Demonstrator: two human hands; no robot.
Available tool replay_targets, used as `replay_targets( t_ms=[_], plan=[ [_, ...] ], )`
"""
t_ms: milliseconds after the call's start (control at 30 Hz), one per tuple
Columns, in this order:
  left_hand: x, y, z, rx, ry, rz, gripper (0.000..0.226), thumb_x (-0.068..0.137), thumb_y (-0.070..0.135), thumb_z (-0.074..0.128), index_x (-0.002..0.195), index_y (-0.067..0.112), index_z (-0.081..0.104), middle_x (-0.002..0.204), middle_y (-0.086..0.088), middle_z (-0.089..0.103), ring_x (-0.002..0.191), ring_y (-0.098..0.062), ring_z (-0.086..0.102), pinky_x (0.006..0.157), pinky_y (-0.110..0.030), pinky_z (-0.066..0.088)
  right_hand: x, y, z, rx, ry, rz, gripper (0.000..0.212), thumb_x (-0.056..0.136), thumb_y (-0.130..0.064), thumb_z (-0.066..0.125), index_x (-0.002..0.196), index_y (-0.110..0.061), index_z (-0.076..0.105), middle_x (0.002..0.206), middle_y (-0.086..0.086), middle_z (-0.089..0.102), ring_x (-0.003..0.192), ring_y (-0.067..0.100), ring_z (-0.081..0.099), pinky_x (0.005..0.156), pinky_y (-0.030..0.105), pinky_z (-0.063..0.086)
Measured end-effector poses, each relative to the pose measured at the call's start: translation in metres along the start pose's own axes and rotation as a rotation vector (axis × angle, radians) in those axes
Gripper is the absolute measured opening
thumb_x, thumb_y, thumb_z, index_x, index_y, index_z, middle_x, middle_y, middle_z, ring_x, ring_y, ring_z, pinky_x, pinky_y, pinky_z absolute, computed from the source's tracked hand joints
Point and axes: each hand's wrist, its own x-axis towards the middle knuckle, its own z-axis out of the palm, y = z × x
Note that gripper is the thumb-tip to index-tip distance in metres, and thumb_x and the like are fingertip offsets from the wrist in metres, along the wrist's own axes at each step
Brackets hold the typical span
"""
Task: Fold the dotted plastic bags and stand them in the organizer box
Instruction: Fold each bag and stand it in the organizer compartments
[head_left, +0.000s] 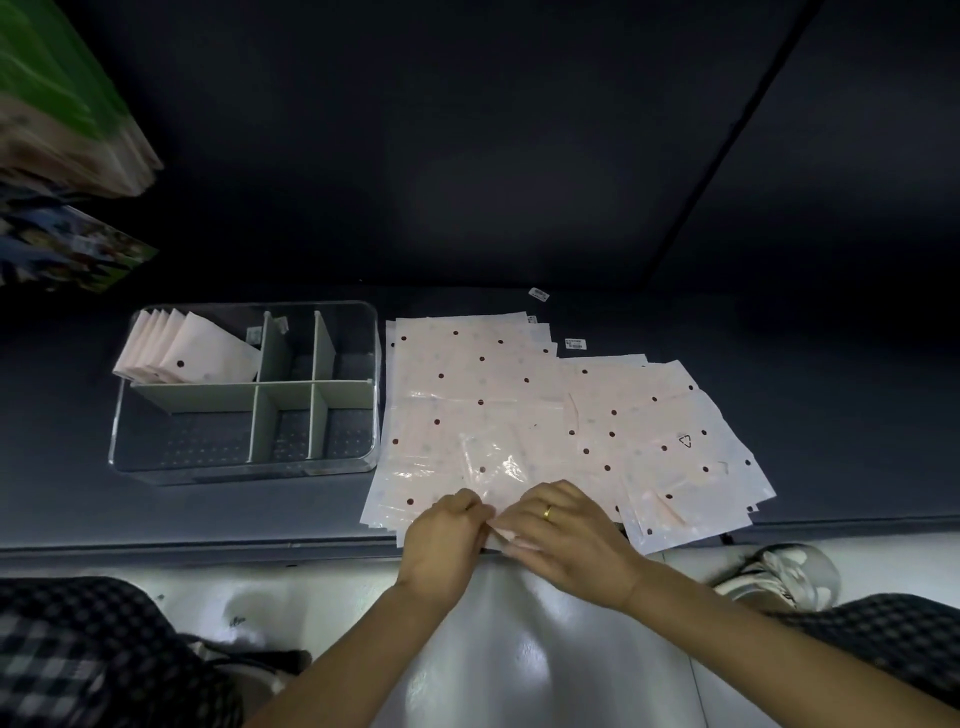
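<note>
A spread of pale pink dotted plastic bags (478, 384) lies flat on the dark surface, with a second overlapping heap (670, 457) to the right. My left hand (441, 540) and my right hand (566, 535) meet at the near edge of the spread and pinch the near edge of the top bag (498, 467) between curled fingers. To the left stands the clear organizer box (117, 426) with grey-green dividers. Several folded bags (182, 353) stand in its far-left compartment.
Two small white labels (538, 294) (575, 343) lie beyond the bags. Blurred coloured packages (62, 130) hang at the upper left. The surface's near edge (208, 545) runs just under my hands. My checkered-clothed knees (78, 654) and a shoe (779, 571) show below.
</note>
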Motion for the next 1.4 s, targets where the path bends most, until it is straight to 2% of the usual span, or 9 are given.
replay_targets(
  t_ms=[200,300,433,733,933,1000,1100,1233,1400],
  plan=[
    [-0.008,-0.018,0.000,-0.159,0.009,0.053,0.033,0.093,0.011,0.047,0.117,0.024,0.065,0.124,0.011,0.059,0.118,-0.010,0.049,0.090,-0.019,0.041,-0.013,0.012,-0.006,0.309,-0.348,0.433,0.052,0.079,-0.020,0.070,0.128,-0.028,0.054,0.113,-0.014,0.055,0.110,0.000,0.047,0.094,0.012,0.035],
    [-0.008,-0.020,0.002,-0.247,0.041,0.020,0.028,0.092,0.010,0.051,0.112,0.019,0.069,0.121,0.010,0.060,0.116,-0.010,0.048,0.088,-0.014,0.036,-0.011,0.019,-0.001,0.526,-0.358,0.699,0.041,0.080,-0.006,0.065,0.114,-0.029,0.064,0.099,-0.019,0.055,0.105,0.001,0.055,0.091,0.012,0.041],
    [-0.003,-0.022,0.007,-0.304,0.058,-0.130,0.017,0.092,0.022,0.059,0.090,0.008,0.068,0.105,0.005,0.056,0.099,-0.016,0.043,0.076,-0.017,0.035,0.002,0.019,0.013,0.690,-0.284,0.886,0.005,0.087,-0.019,0.066,0.084,-0.016,0.068,0.078,-0.004,0.066,0.072,0.002,0.056,0.070,0.015,0.040],
    [0.009,-0.007,-0.006,-0.392,0.140,-0.423,0.015,0.089,0.031,0.062,0.091,0.019,0.054,0.094,0.003,0.049,0.092,-0.019,0.054,0.072,-0.034,0.048,0.028,0.023,0.035,0.442,-0.307,1.145,0.040,0.094,-0.031,0.053,0.061,-0.016,0.035,0.066,0.002,0.051,0.069,0.020,0.048,0.057,0.027,0.032],
    [-0.016,0.001,0.001,0.058,0.177,0.265,0.043,0.071,0.026,0.080,0.109,0.011,0.067,0.118,-0.008,0.064,0.108,-0.029,0.063,0.087,-0.035,0.054,0.033,0.027,0.042,0.376,-0.308,1.182,0.044,0.094,-0.029,0.051,0.056,-0.016,0.033,0.055,-0.003,0.039,0.053,0.011,0.037,0.050,0.024,0.028],
    [-0.024,-0.002,0.014,0.248,-0.003,0.275,0.075,0.085,0.048,0.062,0.143,0.009,0.036,0.153,-0.014,0.028,0.142,-0.028,0.026,0.114,-0.042,0.027,0.034,0.027,0.040,0.388,-0.314,1.187,0.043,0.094,-0.029,0.051,0.056,-0.016,0.035,0.056,-0.003,0.041,0.053,0.010,0.038,0.052,0.026,0.030],
    [-0.027,-0.011,0.028,0.304,-0.178,0.222,0.082,0.096,0.060,0.025,0.143,0.016,-0.026,0.149,-0.010,-0.034,0.136,-0.024,-0.034,0.109,-0.040,-0.024,0.034,0.020,0.037,0.376,-0.232,1.201,0.025,0.095,-0.029,0.049,0.076,-0.013,0.052,0.073,-0.001,0.054,0.071,0.015,0.051,0.065,0.028,0.038],
    [-0.026,-0.010,0.031,0.315,-0.191,0.213,0.079,0.094,0.064,0.022,0.139,0.027,-0.031,0.148,-0.013,-0.036,0.136,-0.031,-0.034,0.110,-0.048,-0.023,0.038,0.001,0.035,0.371,0.187,1.036,0.017,0.094,-0.016,0.051,0.111,-0.015,0.053,0.095,-0.003,0.056,0.089,0.013,0.054,0.076,0.027,0.045],
    [-0.027,-0.007,0.031,0.307,-0.222,0.184,0.077,0.093,0.065,0.021,0.144,0.029,-0.023,0.144,-0.013,-0.039,0.133,-0.031,-0.039,0.111,-0.047,-0.023,0.064,-0.003,0.045,0.895,-0.155,0.955,0.027,0.095,-0.003,0.045,0.110,-0.017,0.062,0.115,-0.002,0.063,0.107,0.012,0.059,0.093,0.021,0.046]
  ],
)
